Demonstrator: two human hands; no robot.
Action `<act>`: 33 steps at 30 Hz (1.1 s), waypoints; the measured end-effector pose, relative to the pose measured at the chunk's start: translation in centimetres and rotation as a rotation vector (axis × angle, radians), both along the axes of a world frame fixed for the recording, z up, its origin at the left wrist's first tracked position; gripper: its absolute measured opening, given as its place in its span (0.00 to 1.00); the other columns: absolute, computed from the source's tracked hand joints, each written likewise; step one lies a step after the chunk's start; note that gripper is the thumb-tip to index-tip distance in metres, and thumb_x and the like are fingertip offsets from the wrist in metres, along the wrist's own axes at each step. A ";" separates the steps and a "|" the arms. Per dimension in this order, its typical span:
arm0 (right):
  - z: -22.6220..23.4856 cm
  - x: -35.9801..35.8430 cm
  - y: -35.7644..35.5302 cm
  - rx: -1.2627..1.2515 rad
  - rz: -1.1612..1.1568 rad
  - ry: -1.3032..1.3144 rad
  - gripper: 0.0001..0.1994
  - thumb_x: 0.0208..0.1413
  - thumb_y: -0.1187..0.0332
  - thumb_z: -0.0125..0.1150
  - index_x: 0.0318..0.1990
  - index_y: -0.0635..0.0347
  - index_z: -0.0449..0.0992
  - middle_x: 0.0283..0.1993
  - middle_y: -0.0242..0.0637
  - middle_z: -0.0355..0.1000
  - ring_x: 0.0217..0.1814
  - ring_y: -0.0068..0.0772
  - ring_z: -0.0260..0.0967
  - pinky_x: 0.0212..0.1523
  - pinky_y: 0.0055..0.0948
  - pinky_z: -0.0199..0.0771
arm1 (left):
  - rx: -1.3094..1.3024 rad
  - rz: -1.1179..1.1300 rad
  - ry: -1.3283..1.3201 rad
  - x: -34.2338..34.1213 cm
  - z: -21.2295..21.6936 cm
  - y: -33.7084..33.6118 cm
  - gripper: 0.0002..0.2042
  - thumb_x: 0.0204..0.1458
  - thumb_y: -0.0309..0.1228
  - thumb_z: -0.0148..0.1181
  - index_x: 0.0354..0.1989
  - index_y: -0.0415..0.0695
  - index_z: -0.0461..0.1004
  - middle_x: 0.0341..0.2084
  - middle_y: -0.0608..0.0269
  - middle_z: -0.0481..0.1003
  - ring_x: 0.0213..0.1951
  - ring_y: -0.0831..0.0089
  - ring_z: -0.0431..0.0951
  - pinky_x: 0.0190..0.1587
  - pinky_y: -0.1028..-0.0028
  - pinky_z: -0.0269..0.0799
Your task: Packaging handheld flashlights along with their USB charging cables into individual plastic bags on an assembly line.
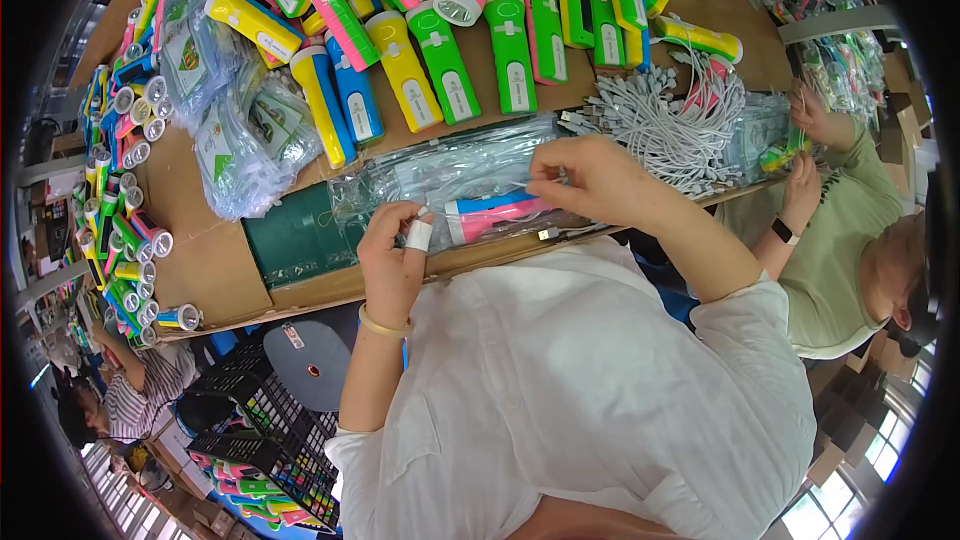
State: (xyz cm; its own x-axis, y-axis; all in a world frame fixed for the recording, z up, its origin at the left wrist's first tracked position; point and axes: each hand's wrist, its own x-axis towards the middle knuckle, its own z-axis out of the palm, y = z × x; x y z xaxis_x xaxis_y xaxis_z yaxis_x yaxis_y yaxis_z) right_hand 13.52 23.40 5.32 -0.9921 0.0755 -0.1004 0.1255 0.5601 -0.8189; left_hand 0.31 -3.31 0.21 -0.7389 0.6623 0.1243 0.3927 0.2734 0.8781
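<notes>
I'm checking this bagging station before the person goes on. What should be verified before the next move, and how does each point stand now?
1. Pink and blue flashlight inside the clear bag: ok, it lies in the plastic between both hands.
2. Left hand holding the bag: ok, fingers grip its left end; one finger is taped.
3. Right hand on the bag: ok, fingers pinch its upper edge.
4. Cable in the bag: cannot tell; a plug end shows at the table edge.
5. White cables within reach: ok, heaped just beyond the right hand.
6. Bag sealed: cannot tell.
</notes>
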 end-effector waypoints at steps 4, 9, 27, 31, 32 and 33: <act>-2.0 -2.5 -2.2 0.166 0.183 0.086 0.10 0.58 0.61 0.65 0.37 0.58 0.76 0.35 0.39 0.74 0.34 0.46 0.74 0.34 0.39 0.72 | -0.020 -0.038 -0.015 0.9 1.6 0.6 0.09 0.50 0.17 0.65 0.40 0.38 0.80 0.33 0.57 0.80 0.33 0.69 0.78 0.39 0.74 0.74; 0.3 -4.7 -4.1 -0.272 0.190 -0.142 0.17 0.58 0.57 0.67 0.48 0.55 0.73 0.31 0.38 0.69 0.32 0.40 0.71 0.34 0.36 0.71 | 0.047 0.044 -0.149 1.6 1.2 0.4 0.09 0.51 0.16 0.64 0.40 0.38 0.80 0.34 0.57 0.80 0.33 0.71 0.79 0.39 0.74 0.75; -1.2 1.5 1.6 0.158 0.121 0.028 0.06 0.60 0.69 0.63 0.40 0.60 0.74 0.41 0.40 0.73 0.39 0.49 0.74 0.36 0.39 0.73 | 0.031 -0.032 -0.545 -1.9 -1.6 -1.1 0.12 0.66 0.29 0.51 0.42 0.34 0.80 0.36 0.58 0.82 0.35 0.70 0.79 0.44 0.70 0.76; 1.1 1.5 4.0 -0.052 -0.255 0.099 0.07 0.68 0.66 0.56 0.44 0.59 0.72 0.32 0.31 0.67 0.26 0.24 0.66 0.28 0.26 0.68 | -0.258 -0.113 -0.336 -3.2 -1.1 -0.1 0.10 0.59 0.27 0.58 0.44 0.35 0.80 0.33 0.50 0.82 0.34 0.63 0.81 0.41 0.67 0.76; 2.2 1.2 5.7 -0.096 -0.413 0.123 0.08 0.69 0.64 0.56 0.44 0.58 0.73 0.32 0.27 0.67 0.26 0.18 0.64 0.26 0.23 0.64 | -0.260 -0.108 -0.335 -2.9 -1.1 0.5 0.10 0.59 0.27 0.58 0.44 0.35 0.80 0.33 0.50 0.82 0.34 0.63 0.81 0.41 0.67 0.76; 3.3 1.1 8.2 -0.138 -0.572 0.147 0.09 0.69 0.62 0.55 0.44 0.57 0.73 0.32 0.24 0.66 0.25 0.13 0.61 0.24 0.19 0.61 | -0.256 -0.111 -0.203 -2.6 -1.0 1.1 0.10 0.57 0.26 0.59 0.45 0.35 0.80 0.33 0.50 0.81 0.34 0.58 0.81 0.42 0.66 0.76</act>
